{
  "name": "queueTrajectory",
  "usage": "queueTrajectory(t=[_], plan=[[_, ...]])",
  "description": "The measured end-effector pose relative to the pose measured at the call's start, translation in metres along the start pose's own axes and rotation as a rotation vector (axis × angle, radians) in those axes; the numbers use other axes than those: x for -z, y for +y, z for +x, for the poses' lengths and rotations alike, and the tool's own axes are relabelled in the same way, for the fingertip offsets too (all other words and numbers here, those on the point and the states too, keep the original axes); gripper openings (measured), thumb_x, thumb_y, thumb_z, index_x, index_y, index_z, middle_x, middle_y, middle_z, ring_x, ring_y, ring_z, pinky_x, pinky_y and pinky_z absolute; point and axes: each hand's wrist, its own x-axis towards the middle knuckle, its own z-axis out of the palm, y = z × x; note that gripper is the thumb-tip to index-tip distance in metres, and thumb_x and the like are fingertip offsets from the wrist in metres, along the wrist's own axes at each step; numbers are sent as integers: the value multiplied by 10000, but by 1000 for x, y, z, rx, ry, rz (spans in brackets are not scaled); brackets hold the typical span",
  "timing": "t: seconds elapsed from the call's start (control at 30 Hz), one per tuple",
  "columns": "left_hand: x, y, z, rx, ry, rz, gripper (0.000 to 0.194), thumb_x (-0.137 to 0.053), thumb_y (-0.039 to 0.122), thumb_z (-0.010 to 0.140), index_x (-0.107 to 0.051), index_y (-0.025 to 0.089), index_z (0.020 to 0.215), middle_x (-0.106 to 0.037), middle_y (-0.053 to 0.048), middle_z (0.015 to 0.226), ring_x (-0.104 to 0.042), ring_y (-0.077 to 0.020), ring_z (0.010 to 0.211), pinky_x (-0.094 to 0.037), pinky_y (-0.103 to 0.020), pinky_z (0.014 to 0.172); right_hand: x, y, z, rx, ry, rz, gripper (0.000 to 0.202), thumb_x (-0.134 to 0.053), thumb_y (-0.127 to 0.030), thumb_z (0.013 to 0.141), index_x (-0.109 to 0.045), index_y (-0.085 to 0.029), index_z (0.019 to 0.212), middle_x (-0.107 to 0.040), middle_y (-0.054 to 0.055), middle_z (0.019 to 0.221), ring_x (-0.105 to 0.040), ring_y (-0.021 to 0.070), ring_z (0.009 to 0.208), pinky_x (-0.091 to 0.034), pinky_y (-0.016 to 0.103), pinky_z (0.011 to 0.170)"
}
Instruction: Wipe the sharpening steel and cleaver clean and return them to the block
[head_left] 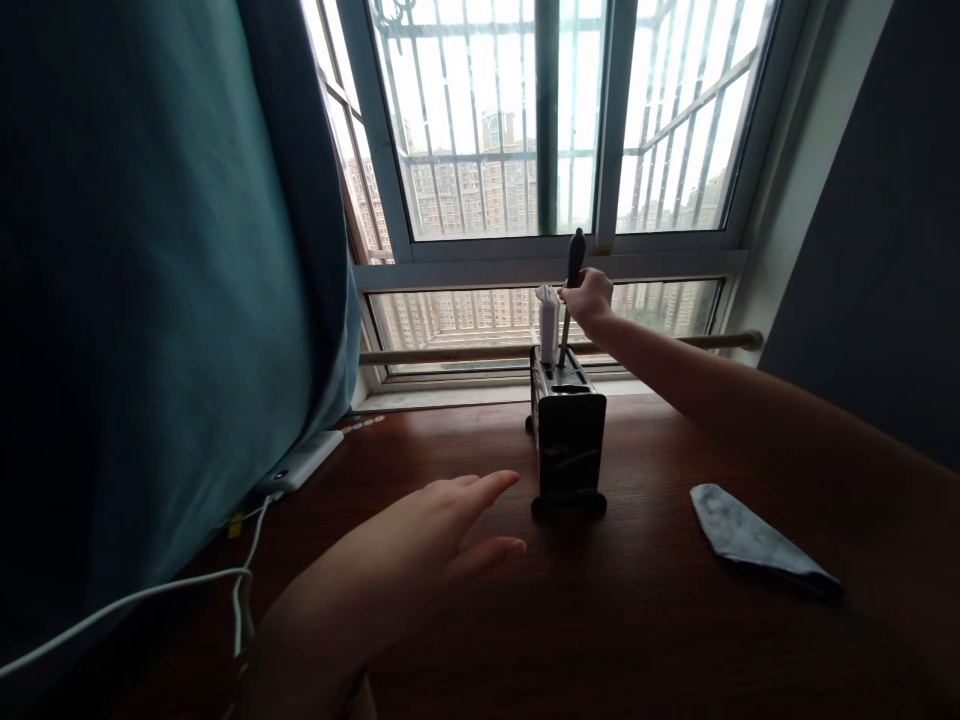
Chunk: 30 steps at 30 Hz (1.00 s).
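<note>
A black knife block [570, 450] stands upright on the dark wooden table in front of the window. My right hand [591, 297] is closed around a sharpening steel [574, 262], just under its black handle. The steel's thin metal rod runs down to a slot in the block's top. Beside it, a pale, whitish-purple handle-like item [548, 328] sticks up from the block; its kind is unclear. To the left of the block, my left hand [457, 520] hovers with thumb and fingers apart, holding nothing and not touching the block.
A folded grey-blue cloth [757, 535] lies on the table [465, 440] to the right. At the left, a white power strip [307, 465] and white cables [247, 570] lie by the blue curtain [300, 250]. A horizontal rail [450, 355] crosses the window behind the block.
</note>
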Motion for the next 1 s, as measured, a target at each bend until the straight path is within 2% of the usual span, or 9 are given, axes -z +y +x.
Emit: queueTrajectory(t=[0.07,0.13,0.33,0.7,0.9,1.0], plan=[[0,0,-1,-12,-2,6,501,-441,527,864,-401,351,1332,-553,18,1276,-544,-207,1126,-432,-349,954,0,0,-17,-115,-44,-84,233,-683,-291,698,-624,-111,834,-646,106,825,-610,254,821,-483,385,748],[0,0,-2,-16,-2,10,507,-436,535,863,-389,360,1336,-551,19,1277,-545,-210,1127,-435,-354,950,1,0,-30,-161,-101,-120,218,-670,-302,711,-632,-134,843,-653,93,832,-607,234,810,-477,351,735],[-1,0,-2,-38,0,14,487,-437,533,864,-384,386,1325,-553,34,1272,-549,-204,1122,-447,-352,934,-3,10,-46,-140,-178,-95,248,-735,-264,637,-629,-137,822,-660,75,885,-595,199,856,-454,289,759],[-4,2,2,-39,-8,10,506,-448,533,859,-396,358,1331,-565,5,1256,-558,-218,1103,-450,-362,924,-8,34,-65,-214,-275,-56,376,-781,-321,556,-580,-151,824,-653,48,804,-590,177,719,-450,288,638],[-5,6,4,-5,-35,13,521,-470,513,854,-408,329,1337,-545,-12,1288,-534,-225,1140,-422,-372,965,2,34,-65,-214,-347,17,405,-772,-362,582,-562,-142,850,-655,66,846,-601,179,735,-467,301,655],[-6,5,7,30,-52,9,549,-473,520,847,-418,289,1343,-536,-43,1299,-525,-236,1149,-407,-377,980,20,31,-78,-199,-294,80,381,-686,-404,697,-544,-127,917,-646,95,929,-609,177,815,-480,297,716]])
